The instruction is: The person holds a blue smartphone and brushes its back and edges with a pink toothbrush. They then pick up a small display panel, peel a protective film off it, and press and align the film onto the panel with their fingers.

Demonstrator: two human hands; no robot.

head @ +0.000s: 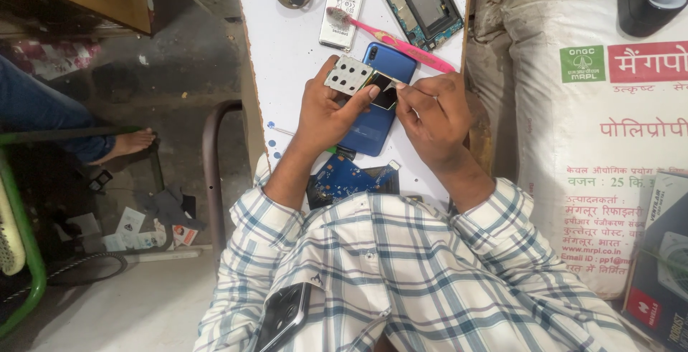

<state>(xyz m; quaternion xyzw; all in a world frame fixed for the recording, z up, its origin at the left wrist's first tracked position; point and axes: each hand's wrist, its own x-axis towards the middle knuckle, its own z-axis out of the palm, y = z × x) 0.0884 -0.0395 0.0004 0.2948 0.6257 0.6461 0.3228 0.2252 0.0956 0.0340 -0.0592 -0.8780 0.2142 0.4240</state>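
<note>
Over the blue phone (374, 126), both hands — left hand (328, 107), right hand (433, 112) — pinch a small black part (385, 93).

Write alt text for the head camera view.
Two hands, left hand and right hand, hold a small dark square part over a blue phone on a white table; a pink toothbrush lies beyond.

The phone (378, 101) on the table is bright blue, the table top (287, 51) white with small blue specks near its edge; a perforated metal plate (347, 75) is silver with dark round holes; the toothbrush (390, 39) is pink; a circuit board (344, 179) is blue and black; the shirt (401, 273) is white checked in blue-grey
</note>
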